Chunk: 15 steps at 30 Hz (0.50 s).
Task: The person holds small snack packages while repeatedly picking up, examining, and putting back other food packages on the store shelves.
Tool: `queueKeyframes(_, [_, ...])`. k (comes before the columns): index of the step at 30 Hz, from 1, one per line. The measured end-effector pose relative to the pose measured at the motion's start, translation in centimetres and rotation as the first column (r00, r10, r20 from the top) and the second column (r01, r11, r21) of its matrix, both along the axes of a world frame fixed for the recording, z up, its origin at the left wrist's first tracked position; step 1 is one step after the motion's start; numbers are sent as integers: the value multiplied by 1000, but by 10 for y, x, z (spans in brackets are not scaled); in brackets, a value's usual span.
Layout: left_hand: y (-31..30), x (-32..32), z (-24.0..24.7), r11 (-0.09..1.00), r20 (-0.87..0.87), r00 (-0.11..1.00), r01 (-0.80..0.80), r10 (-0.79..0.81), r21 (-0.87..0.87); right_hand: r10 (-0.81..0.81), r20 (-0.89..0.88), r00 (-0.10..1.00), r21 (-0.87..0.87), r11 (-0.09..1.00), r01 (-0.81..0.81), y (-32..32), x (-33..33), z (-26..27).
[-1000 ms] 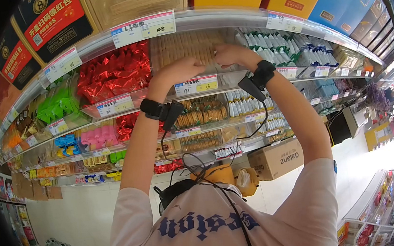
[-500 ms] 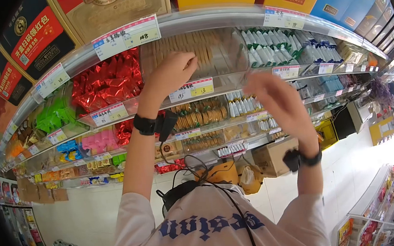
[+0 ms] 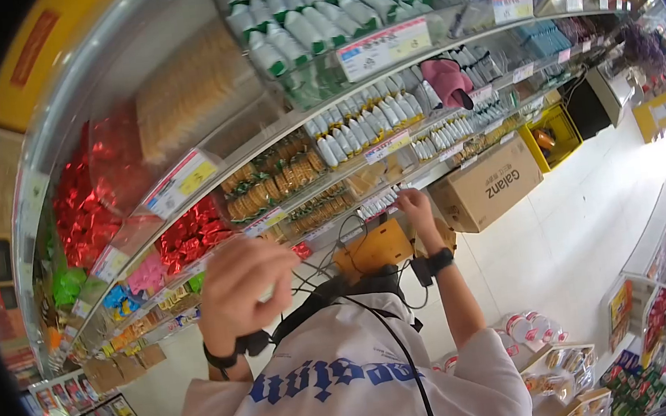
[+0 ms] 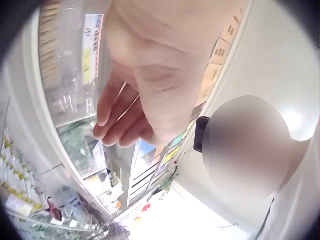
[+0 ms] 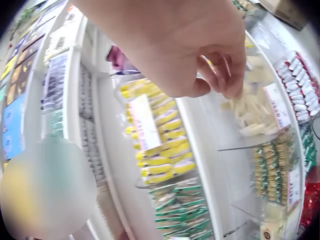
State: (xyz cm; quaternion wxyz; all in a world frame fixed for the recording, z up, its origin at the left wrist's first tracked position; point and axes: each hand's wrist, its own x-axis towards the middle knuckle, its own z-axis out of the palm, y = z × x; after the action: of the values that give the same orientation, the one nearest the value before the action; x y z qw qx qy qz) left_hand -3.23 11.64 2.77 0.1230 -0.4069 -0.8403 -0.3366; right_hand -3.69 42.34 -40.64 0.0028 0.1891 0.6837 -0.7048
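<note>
In the head view my left hand (image 3: 248, 286) is raised before the chest, in front of the lower shelves. The left wrist view shows its fingers (image 4: 120, 117) loosely bent and holding nothing. Lower and to the right, my right hand (image 3: 417, 211) hangs by the bottom shelf, near small white packets (image 3: 379, 201) and an orange box (image 3: 371, 248). Its fingers (image 5: 220, 72) are loosely curled with nothing seen between them; cream-coloured packets (image 5: 252, 112) lie beyond. A clear bin of thin pale biscuits (image 3: 195, 88) stands on the upper shelf.
White-and-green packets (image 3: 309, 15) fill the bin beside the biscuits. Below are yellow-and-white packets (image 3: 368, 119) and a pink item (image 3: 447, 81). A Galanz carton (image 3: 486, 184) and a yellow crate (image 3: 551, 140) stand on the floor. Black cables (image 3: 316, 275) hang before the chest.
Both hands were at the pale biscuit bin. The right hand drew away first and is now down by the bottom shelf; the left hand has come back toward the chest. The head view has turned right.
</note>
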Motion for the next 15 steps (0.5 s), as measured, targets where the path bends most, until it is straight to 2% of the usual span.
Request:
queueKeyframes(1, [8, 5, -7, 999, 52, 999, 12, -10, -50, -2, 4, 1000, 143, 990, 2, -8, -12, -10])
queueKeyframes(3, [22, 10, -25, 995, 119, 993, -4, 15, -97, -3, -104, 995, 355, 934, 40, -24, -45, -7])
queueKeyframes(5, [28, 13, -41, 993, 161, 986, -27, 46, -115, 18, -170, 985, 373, 927, 47, -36, -88, -24])
queueKeyframes(7, [33, 16, -51, 988, 215, 973, -50, 80, -144, 112, -272, 956, 521, 852, 48, -41, -124, -60])
queueKeyframes(11, [37, 24, -69, 973, 288, 944, -101, 160, -209, 322, -9, 947, 651, 721, -239, -50, -180, -165])
queueKeyframes(13, [32, 25, -83, 973, 339, 923, -124, 185, -194, 323, 37, 946, 629, 728, -273, -60, -192, -192])
queueKeyframes(15, [31, 26, -95, 959, 369, 895, -174, 250, -225, 265, 20, 964, 576, 785, -228, -71, -198, -213])
